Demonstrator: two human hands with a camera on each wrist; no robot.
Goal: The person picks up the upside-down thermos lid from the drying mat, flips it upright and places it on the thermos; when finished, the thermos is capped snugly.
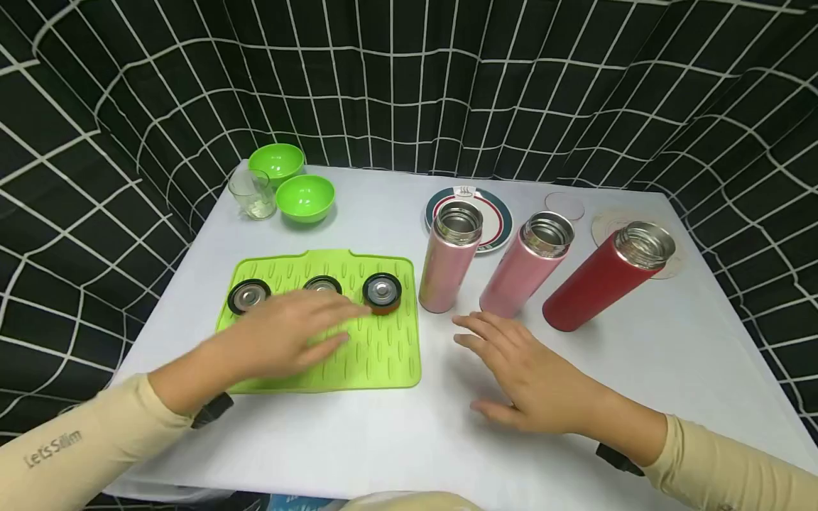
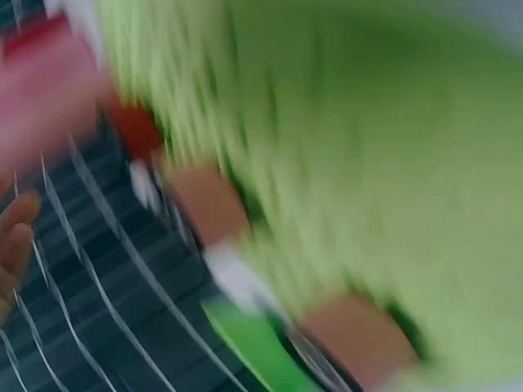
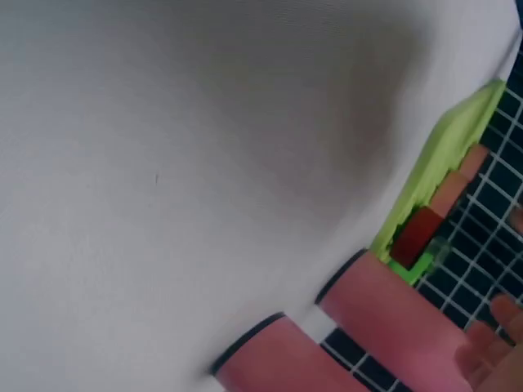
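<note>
My left hand [image 1: 290, 333] hovers over a lime-green drying mat [image 1: 383, 362] with fingers extended and holds nothing. On the mat lie three bottle lids, undersides up: a left lid [image 1: 249, 295], a middle lid [image 1: 322, 283] partly behind the hand, and a red lid [image 1: 382, 292] by the fingertips. The left wrist view is blurred; the other two lids look pinkish there. My right hand [image 1: 530, 376], fingers spread, is above the white table in front of a pink bottle [image 1: 524, 266]. Another pink bottle [image 1: 450, 262] and a red bottle [image 1: 601, 284] stand either side, all lidless.
Two green bowls, a nearer bowl [image 1: 305, 198] and a farther bowl [image 1: 277, 162], sit at the back left beside a clear glass [image 1: 253, 195]. A rimmed plate [image 1: 495, 220] lies behind the pink bottles. Round coasters [image 1: 603, 226] are behind the red bottle. Dark checked curtain [image 1: 383, 85] surrounds the table.
</note>
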